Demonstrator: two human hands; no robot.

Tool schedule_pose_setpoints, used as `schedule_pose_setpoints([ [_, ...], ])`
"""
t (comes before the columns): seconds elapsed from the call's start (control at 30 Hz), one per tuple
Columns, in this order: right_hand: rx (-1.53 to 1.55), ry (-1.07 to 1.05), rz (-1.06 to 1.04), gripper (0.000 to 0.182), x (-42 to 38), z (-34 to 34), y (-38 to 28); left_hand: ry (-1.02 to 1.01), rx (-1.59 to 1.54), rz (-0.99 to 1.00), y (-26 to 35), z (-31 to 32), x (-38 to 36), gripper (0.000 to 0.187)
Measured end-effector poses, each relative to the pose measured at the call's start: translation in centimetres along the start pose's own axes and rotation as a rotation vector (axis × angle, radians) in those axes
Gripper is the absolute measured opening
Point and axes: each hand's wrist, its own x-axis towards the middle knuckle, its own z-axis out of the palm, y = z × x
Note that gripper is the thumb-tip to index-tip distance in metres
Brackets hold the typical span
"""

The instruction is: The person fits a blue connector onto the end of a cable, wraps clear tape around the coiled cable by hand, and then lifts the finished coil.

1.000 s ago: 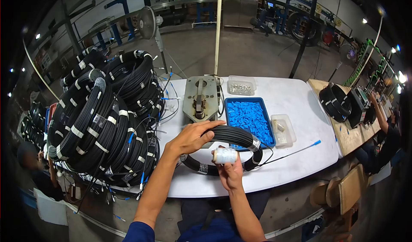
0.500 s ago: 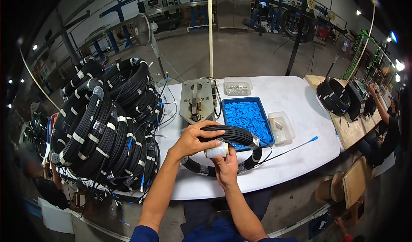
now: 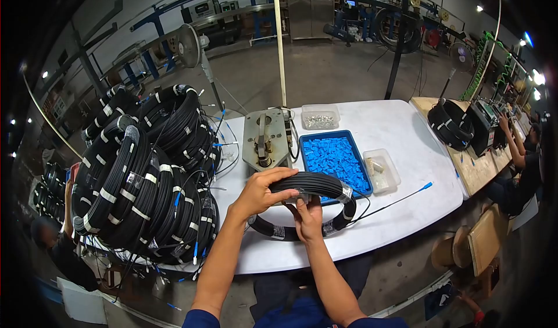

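Note:
A coil of black cable (image 3: 317, 184) is raised above the table's front edge, its lower part towards me. My left hand (image 3: 263, 192) is closed around the coil's upper left side, thumb on the near face. My right hand (image 3: 309, 222) is below the top of the coil, its thumb up against a clear plastic wrap (image 3: 299, 196) on the cable. The right fingers are curled behind and mostly hidden, so what they hold does not show. A cable end with a blue connector (image 3: 428, 185) trails from the coil to the right.
Many strapped black cable coils (image 3: 131, 194) are piled at the left. Ahead is a metal press-like fixture (image 3: 263, 139). A blue tray (image 3: 354, 136) of small blue parts and two clear boxes (image 3: 319, 111) (image 3: 395, 177) stand on the white table (image 3: 401, 124). Co-workers (image 3: 520, 168) (image 3: 58, 241) sit on both sides.
The white roll of film that was between my hands has gone out of sight behind the coil. My left fingers have come back onto the cable. The view has shifted slightly.

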Motion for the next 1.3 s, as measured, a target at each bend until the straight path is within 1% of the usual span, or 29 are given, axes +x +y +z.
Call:
schedule_pose_setpoints([
  [0.03, -0.029, -0.012, -0.005, 0.047, 0.4, -0.1, -0.1, 0.005, 0.032, 0.045, 0.1, -0.1, 0.1, 0.047],
  [0.07, -0.057, 0.025, -0.019, 0.043, 0.7, -0.1, 0.1, 0.01, 0.063, 0.089, 0.1, -0.2, 0.0, 0.045],
  [0.17, -0.143, -0.029, 0.018, 0.044, 1.8, -2.7, 1.3, -0.008, 0.022, 0.124, -0.4, -0.2, 0.0, 0.044],
  [0.2, -0.18, 0.044, 0.063, 0.046, 2.0, -1.9, 0.9, -0.005, 0.023, 0.122, -0.4, -0.2, -0.1, 0.044],
  [0.23, -0.18, 0.041, 0.065, 0.046, 2.5, -1.9, 0.9, -0.013, 0.057, 0.15, -0.4, -0.3, -0.1, 0.045],
  [0.3, -0.322, -0.07, 0.029, 0.047, 3.7, -2.6, 0.8, -0.014, 0.093, 0.177, -0.1, -0.4, -0.2, 0.046],
  [0.33, -0.52, -0.103, -0.035, 0.05, 4.6, -3.2, 0.7, -0.012, 0.081, 0.147, 0.1, -0.5, -0.3, 0.047],
  [0.37, -0.589, -0.135, -0.194, 0.052, 5.8, -3.6, 0.8, -0.011, 0.069, 0.118, 0.3, -0.5, -0.5, 0.048],
  [0.4, -0.59, -0.159, -0.183, 0.053, 5.9, -2.8, -0.1, -0.01, -0.026, 0.069, 0.1, -0.4, -0.7, 0.05],
  [0.47, -0.595, -0.187, -0.177, 0.054, 6.1, -2.3, -0.9, -0.008, 0.012, 0.086, -0.1, -0.4, -0.9, 0.051],
  [0.53, -0.51, -0.201, -0.09, 0.055, 6.3, -3.0, -0.7, 0.002, 0.04, 0.138, -0.6, -0.2, -0.8, 0.054],
  [0.57, -0.511, -0.204, -0.09, 0.055, 6.6, -3.5, -0.7, 0.006, 0.04, 0.138, -0.6, -0.3, -0.8, 0.054],
  [0.63, -0.338, -0.267, 0.018, 0.058, 6.7, -3.8, -1.2, 0.004, 0.071, 0.107, -0.3, -0.5, -1.1, 0.052],
  [0.67, -0.192, -0.253, 0.111, 0.064, 7.2, -4.6, -1.5, -0.019, 0.043, 0.07, -0.5, -0.7, -1.2, 0.051],
  [0.7, -0.192, -0.247, 0.111, 0.064, 7.3, -4.3, -1.9, -0.024, 0.039, 0.068, -0.7, -0.6, -1.3, 0.051],
  [0.77, -0.118, -0.307, 0.152, 0.068, 7.6, -3.6, -2.8, 0.016, -0.076, 0.07, -1.1, -0.6, -1.2, 0.047],
  [0.8, -0.135, -0.316, 0.137, 0.068, 7.7, -3.1, -3.0, -0.023, -0.121, -0.026, -0.4, -0.9, -1.1, 0.052],
  [0.93, -0.059, -0.337, 0.156, 0.068, 8.5, -3.2, -3.1, 0.014, -0.104, -0.052, 0.0, -0.9, -1.1, 0.05],
  [1.03, -0.145, -0.318, 0.17, 0.068, 8.8, -3.2, -3.5, 0.003, -0.064, -0.041, -0.2, -1.0, -0.9, 0.05],
  [1.1, -0.162, -0.328, 0.169, 0.068, 9.0, -3.1, -3.7, -0.092, -0.152, -0.114, -0.9, -1.0, -0.9, 0.048],
  [1.13, -0.163, -0.33, 0.17, 0.068, 9.0, -2.9, -3.9, -0.09, -0.152, -0.114, -1.0, -1.1, -0.8, 0.048],
  [1.2, -0.071, -0.397, 0.218, 0.066, 9.0, -2.5, -4.5, -0.129, -0.161, -0.124, -0.9, -1.2, -0.7, 0.048],
  [1.23, -0.073, -0.399, 0.218, 0.066, 9.1, -2.6, -4.5, -0.127, -0.161, -0.122, -0.5, -1.2, -0.7, 0.048],
  [1.3, -0.069, -0.387, 0.285, 0.063, 9.1, -2.8, -4.7, -0.112, -0.114, -0.137, 0.4, -1.4, -0.8, 0.048],
])
